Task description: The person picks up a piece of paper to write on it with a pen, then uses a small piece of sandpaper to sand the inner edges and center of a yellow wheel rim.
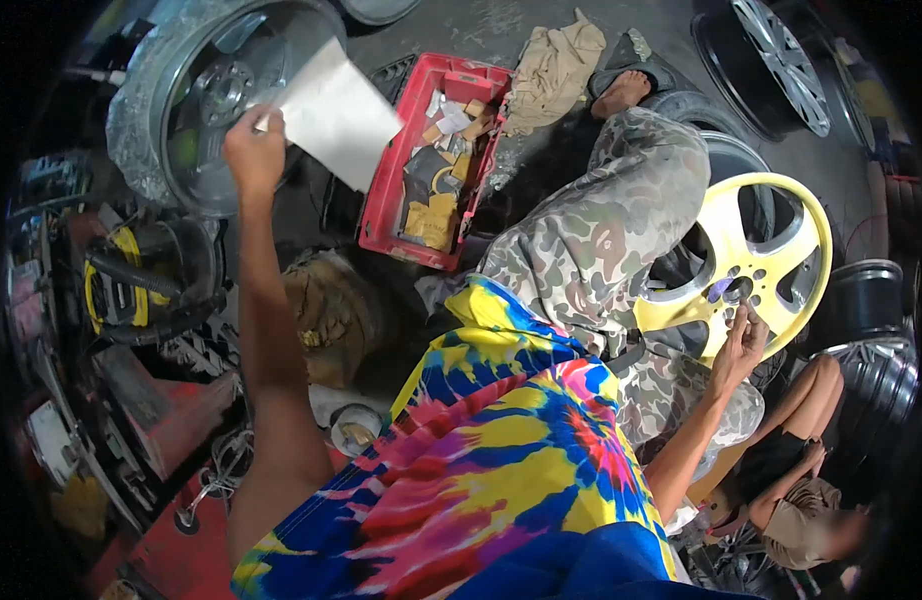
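My left hand (257, 150) is raised at the upper left, thumb and fingers closed on the edge of a white sheet of paper (339, 112). The sheet hangs flat between a grey wheel and a red crate. On the right, a yellow alloy wheel (721, 222) stands tilted against my legs. The fingers of my right hand (745, 345) are bent and closed at its hub, gripping near the centre hole. A small purple patch (719, 290) shows beside that hole; what it is I cannot make out.
The red crate (373, 222) holds scraps of sandpaper and sponge-like pieces. A tan cloth (558, 72) lies beyond it. More wheels stand around, including a plastic-wrapped one (141, 110) and a black-and-silver one (776, 65). Another person (806, 510) sits at the lower right.
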The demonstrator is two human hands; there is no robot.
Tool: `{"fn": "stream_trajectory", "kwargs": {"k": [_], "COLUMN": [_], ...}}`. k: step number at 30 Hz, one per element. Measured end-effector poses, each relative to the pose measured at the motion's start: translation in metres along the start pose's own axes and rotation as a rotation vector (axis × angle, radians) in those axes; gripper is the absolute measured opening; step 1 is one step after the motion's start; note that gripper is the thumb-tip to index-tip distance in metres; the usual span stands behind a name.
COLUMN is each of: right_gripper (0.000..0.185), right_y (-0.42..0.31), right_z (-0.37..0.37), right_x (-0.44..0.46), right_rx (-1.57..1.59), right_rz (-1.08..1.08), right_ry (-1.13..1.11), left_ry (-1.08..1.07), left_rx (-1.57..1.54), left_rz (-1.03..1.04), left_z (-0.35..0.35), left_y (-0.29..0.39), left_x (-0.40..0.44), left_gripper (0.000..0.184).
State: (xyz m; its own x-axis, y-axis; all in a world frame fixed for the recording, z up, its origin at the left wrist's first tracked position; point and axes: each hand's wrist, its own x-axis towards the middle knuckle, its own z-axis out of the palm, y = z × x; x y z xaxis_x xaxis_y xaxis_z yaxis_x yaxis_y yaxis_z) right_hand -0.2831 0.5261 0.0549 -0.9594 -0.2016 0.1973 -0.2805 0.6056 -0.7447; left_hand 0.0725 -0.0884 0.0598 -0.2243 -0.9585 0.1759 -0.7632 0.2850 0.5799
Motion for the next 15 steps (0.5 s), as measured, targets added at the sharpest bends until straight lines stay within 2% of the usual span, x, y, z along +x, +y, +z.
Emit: {"fn": "stream_trajectory", "kwargs": {"k": [1, 2, 3, 4, 5, 6, 7, 8, 9, 10, 11, 12, 13, 15], "right_gripper": [0.024, 0.024, 0.023, 0.021, 0.021, 0.025, 0.027, 0.028, 0.03, 0.03, 0.029, 0.032, 0.029, 0.027], "right_y": [0.007, -0.002, -0.01, -0.033, -0.052, -0.074, -0.093, -0.087, -0.074, -0.062, -0.089, -0.088, -0.087, -0.081], "right_z": [-0.002, 0.003, 0.005, 0.012, 0.025, 0.037, 0.043, 0.066, 0.083, 0.108, 0.081, 0.087, 0.087, 0.078], "right_x": [-0.001, -0.002, -0.008, -0.017, -0.03, -0.031, -0.033, -0.045, -0.049, -0.055, -0.068, -0.078, -0.089, -0.104], "right_rx": [0.061, 0.125, 0.111, 0.05, 0.307, 0.398, 0.337, 0.425, 0.35, 0.382, 0.523, 0.477, 0.457, 0.469], "right_rz": [0.037, -0.007, 0.095, 0.1, 0.12, 0.248, 0.19, 0.079, -0.18, -0.381, -0.098, -0.1, -0.135, -0.095], "right_ry": [-0.001, -0.018, -0.019, -0.042, -0.08, -0.196, -0.273, -0.185, -0.16, -0.082, -0.328, -0.332, -0.301, -0.244], "left_ry": [-0.005, -0.019, -0.064, -0.08, -0.131, -0.231, -0.317, -0.39, -0.457, -0.321, -0.296, -0.213, -0.297, -0.383], "left_rx": [-0.011, -0.339, -0.681, -0.662, -0.708, -0.695, -0.637, -0.641, -0.41, -0.124, 0.015, 0.103, 0.116, 0.333], "left_rz": [0.023, -0.04, -0.095, -0.125, -0.144, -0.151, -0.119, -0.052, 0.046, 0.254, 0.536, 0.7, 0.659, 0.608], "left_z": [-0.002, -0.001, 0.006, 0.006, 0.024, 0.03, 0.048, 0.072, 0.105, 0.118, 0.138, 0.165, 0.178, 0.18], "left_y": [0.013, 0.029, 0.056, 0.085, 0.082, 0.106, 0.104, 0.094, 0.05, 0.053, 0.015, -0.021, -0.038, -0.038], "left_x": [0.001, -0.003, -0.007, -0.02, -0.013, -0.022, -0.017, -0.01, 0.031, 0.027, 0.052, 0.076, 0.084, 0.082], "left_gripper": [0.04, 0.043, 0.047, 0.052, 0.055, 0.053, 0.05, 0.043, 0.036, 0.033, 0.038, 0.04, 0.038, 0.033]}}
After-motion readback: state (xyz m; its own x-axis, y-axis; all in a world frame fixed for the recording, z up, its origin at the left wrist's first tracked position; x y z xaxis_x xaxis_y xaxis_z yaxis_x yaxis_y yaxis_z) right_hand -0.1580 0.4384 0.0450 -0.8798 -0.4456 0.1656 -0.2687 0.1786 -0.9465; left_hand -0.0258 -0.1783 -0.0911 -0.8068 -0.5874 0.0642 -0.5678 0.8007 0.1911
